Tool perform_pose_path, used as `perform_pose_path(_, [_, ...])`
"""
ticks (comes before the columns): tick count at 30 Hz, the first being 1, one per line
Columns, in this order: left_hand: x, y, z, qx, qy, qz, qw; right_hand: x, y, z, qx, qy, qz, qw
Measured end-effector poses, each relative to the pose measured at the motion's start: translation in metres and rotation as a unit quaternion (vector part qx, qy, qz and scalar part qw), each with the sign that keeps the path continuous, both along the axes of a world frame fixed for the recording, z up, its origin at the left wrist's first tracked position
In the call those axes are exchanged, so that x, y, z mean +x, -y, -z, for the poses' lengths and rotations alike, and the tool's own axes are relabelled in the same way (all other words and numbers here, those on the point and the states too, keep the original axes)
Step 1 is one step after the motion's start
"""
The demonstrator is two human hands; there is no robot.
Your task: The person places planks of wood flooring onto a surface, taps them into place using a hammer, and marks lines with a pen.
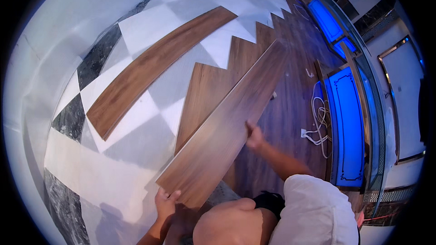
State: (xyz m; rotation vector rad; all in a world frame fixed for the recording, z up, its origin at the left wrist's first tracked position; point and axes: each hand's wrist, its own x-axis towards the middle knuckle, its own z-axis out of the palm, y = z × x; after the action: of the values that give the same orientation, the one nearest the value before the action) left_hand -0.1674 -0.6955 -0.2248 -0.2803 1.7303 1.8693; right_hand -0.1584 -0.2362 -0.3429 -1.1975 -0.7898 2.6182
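Observation:
A long brown wood-look plank (pixel 218 127) is held at an angle over the floor. My left hand (pixel 165 204) grips the plank's near left end, fingers curled on it. My right hand (pixel 254 138) holds its right edge near the middle. Beneath and beside it are laid brown planks (pixel 200 81) with a stepped edge against checkered white and grey tiles (pixel 122 172). Another loose plank (pixel 161 68) lies on the tiles to the left. The held plank hides part of the laid planks.
Along the right stand glass-topped cases with blue lit panels (pixel 345 122), with white cables (pixel 318 113) coiled beside them. A white wall (pixel 27 86) bounds the left. My knee (pixel 227 222) is at the lower edge.

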Motion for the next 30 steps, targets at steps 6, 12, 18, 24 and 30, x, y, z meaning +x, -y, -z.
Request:
perform_pose_path(6, [-0.009,-0.071,0.042,0.050,0.114,0.112,0.986,0.076,0.150,-0.072,-0.119,0.065,-0.195,0.971])
perform_pose_path(12, [-0.038,-0.040,0.034,-0.104,-0.066,0.333,0.935,0.122,0.081,-0.042,0.036,0.146,-0.109,0.983])
perform_pose_path(18, [-0.080,0.117,0.082,-0.156,-0.032,0.147,0.976,0.195,-0.069,0.018,0.282,0.301,-0.049,0.910])
perform_pose_path(24, [-0.076,0.280,0.144,-0.449,-0.267,0.061,0.850,0.209,-0.156,0.021,0.319,0.332,-0.191,0.867])
perform_pose_path(30, [-0.137,0.266,0.144,-0.588,-0.255,-0.064,0.765,0.162,-0.123,-0.038,0.767,0.341,-0.270,0.472])
